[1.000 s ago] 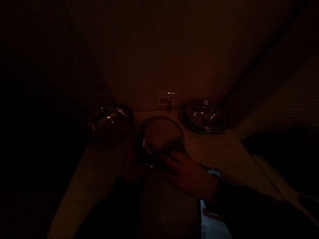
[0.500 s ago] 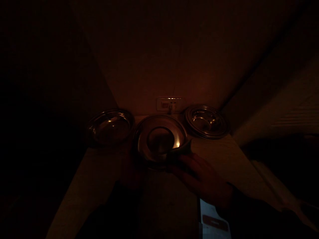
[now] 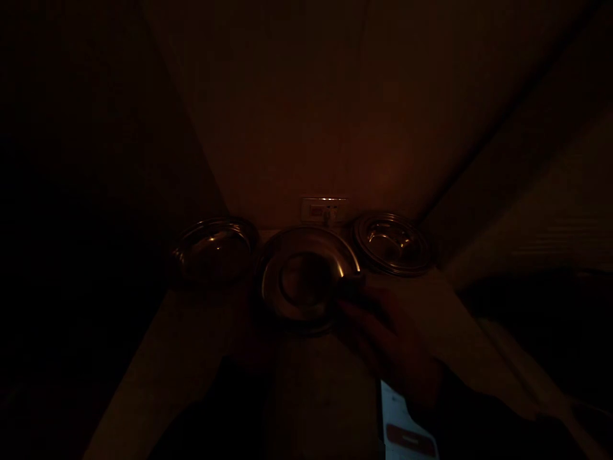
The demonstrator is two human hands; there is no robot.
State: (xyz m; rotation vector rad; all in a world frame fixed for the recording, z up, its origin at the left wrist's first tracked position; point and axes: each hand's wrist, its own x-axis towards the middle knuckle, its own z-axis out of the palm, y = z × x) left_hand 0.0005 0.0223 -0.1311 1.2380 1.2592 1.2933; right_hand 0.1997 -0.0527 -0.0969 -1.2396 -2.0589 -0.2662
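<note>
The light is very dim. A round, shiny metal plate (image 3: 274, 284) with a sunken middle is tilted toward me at the centre. My left hand (image 3: 251, 335) grips its lower left edge, though the fingers are mostly lost in shadow. At the plate's right rim, my right hand (image 3: 387, 332) has its fingers closed on a dark cloth (image 3: 352, 284), which presses against the metal. Whether the plate's underside touches the table cannot be made out.
A metal dish (image 3: 215, 252) stands at the back left of the table (image 3: 325, 396). Several stacked metal plates (image 3: 393, 246) sit at the back right, and a wall socket (image 3: 324, 209) is behind. A lit phone (image 3: 409, 415) lies near my right wrist.
My right hand with the cloth has shifted from the plate's lower right edge to its right rim, uncovering more of the front rim. The whole view has moved slightly.
</note>
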